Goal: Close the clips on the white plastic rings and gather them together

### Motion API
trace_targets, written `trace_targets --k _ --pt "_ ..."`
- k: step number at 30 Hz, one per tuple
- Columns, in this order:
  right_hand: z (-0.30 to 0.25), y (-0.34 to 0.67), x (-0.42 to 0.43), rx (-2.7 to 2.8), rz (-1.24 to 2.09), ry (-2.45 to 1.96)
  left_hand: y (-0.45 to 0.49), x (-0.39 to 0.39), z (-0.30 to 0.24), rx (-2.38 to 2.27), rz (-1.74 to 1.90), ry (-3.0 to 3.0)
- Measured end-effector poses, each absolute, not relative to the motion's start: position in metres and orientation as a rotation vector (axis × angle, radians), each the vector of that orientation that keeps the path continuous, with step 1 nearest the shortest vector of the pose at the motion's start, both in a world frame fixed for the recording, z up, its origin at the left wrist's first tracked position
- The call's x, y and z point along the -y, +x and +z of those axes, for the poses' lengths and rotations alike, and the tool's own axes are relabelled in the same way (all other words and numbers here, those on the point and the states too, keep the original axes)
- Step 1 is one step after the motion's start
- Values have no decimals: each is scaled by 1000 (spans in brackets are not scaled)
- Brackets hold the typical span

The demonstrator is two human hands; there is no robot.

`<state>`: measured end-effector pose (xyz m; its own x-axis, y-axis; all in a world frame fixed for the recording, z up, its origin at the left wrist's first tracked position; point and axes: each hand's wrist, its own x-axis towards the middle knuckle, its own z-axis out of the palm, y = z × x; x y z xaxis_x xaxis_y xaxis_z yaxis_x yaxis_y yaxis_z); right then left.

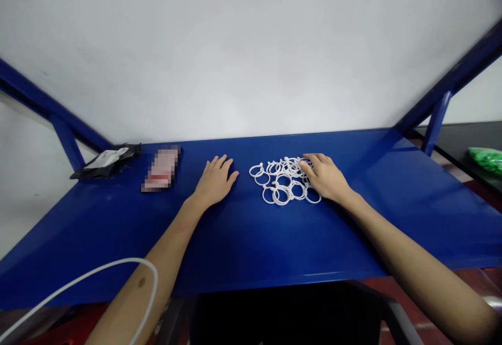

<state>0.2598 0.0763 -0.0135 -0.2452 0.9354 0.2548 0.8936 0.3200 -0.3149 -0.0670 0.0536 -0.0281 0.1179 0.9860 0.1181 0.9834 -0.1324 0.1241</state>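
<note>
White plastic rings (285, 180), a loose overlapping heap, are lying on the blue table (251, 235), right of centre and toward the far half. The heap is sitting well clear of every table edge.

Right hand (324, 176) is resting palm down on the heap's right side, fingers (309, 161) lying loosely together and curling over the top rings, thumb tip touching a ring near the middle. Nothing is being pinched or lifted; the hand is just lying on them. Forearm is running back to the lower right, crossing the near edge.

Left hand (215, 180) is lying flat on bare table, left of the heap and apart from it, fingers slightly fanned, thumb out toward the rings. It is holding nothing. Forearm is angling down to the lower left, with a thin white cable (94, 272) looping over it.

Open blue surface is stretching between the two hands, in front of the heap to the near edge, and widely to the right. Far edge is meeting a white wall (251, 52) just behind the rings.

Left of the left hand: a blurred pink packet (160, 173), then a black bag (107, 161) with a white label at the far left corner. Blue frame struts (439, 120) are slanting up at both sides. Something green (486, 158) is showing on a dark surface beyond the right edge.
</note>
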Motion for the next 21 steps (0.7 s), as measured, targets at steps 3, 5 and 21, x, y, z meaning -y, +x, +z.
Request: trace_targets --k 3,5,21 --pt "-13 260 -76 2211 137 -1619 -67 -54 -28 -2057 271 2334" --pt "-13 260 -76 2219 133 -1621 -68 -54 -28 -2050 276 2336" --pt "-18 260 -76 2199 87 -1593 -41 -40 -22 -1515 735 2579"
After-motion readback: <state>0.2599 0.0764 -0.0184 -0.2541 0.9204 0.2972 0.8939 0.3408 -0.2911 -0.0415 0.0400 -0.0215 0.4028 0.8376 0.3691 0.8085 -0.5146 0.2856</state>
